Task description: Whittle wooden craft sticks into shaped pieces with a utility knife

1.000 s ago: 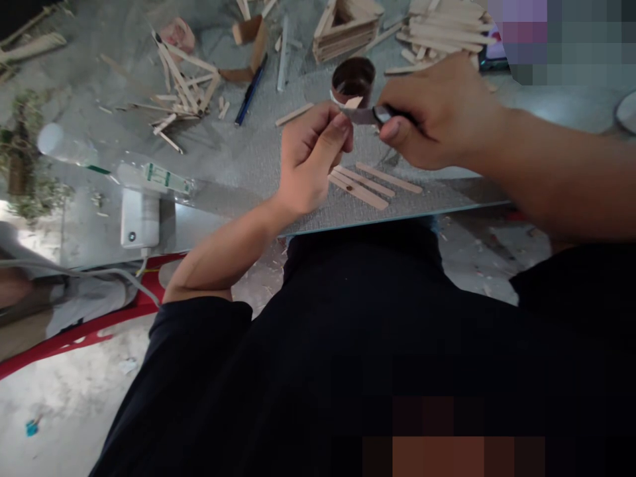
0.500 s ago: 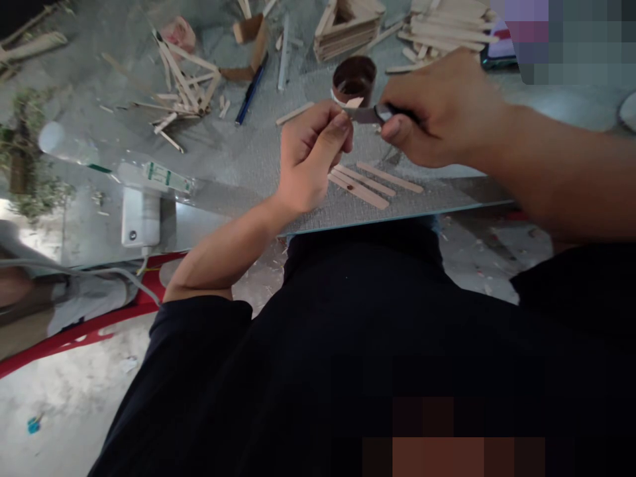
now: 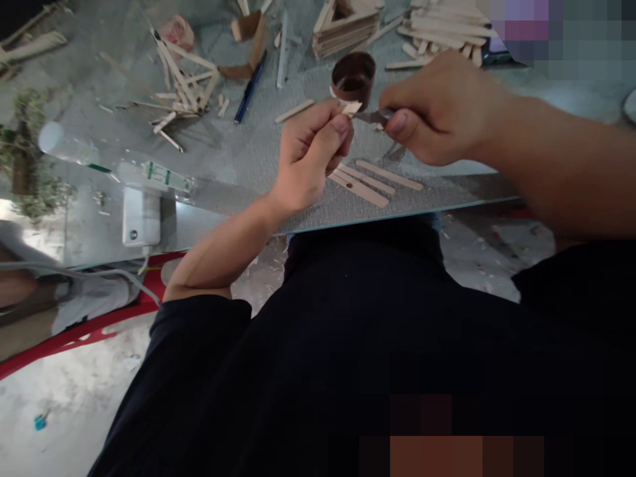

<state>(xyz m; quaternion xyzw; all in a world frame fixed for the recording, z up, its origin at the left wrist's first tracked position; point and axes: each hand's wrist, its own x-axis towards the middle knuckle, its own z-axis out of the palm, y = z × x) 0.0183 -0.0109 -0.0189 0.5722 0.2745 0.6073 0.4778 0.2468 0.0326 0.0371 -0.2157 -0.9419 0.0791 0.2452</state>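
Head view: a person sits at a glass table (image 3: 238, 159) strewn with wooden craft sticks.
Left hand (image 3: 311, 156): raised over the table, fingers pinched around a short stick piece (image 3: 352, 107) whose pale tip pokes out above the thumb.
Right hand (image 3: 440, 109): clenched on a knife (image 3: 371, 117); the grey blade points left and meets the stick piece.
Under the hands: three flat sticks (image 3: 375, 179) lie side by side on the table, one with a dark spot.
Behind the hands: a brown ring (image 3: 354, 76), partly hidden by the stick piece and the left fingers.
Farther back: a triangular stick frame (image 3: 345, 26), and a stick pile (image 3: 447, 33) partly covered by the right hand.
Left side: a blue pen (image 3: 251, 86), a loose heap of sticks (image 3: 181, 79), a cardboard strip (image 3: 251, 43), a white charger (image 3: 142, 222) with its cable.
Foreground: dark clothing hides the table's near edge.
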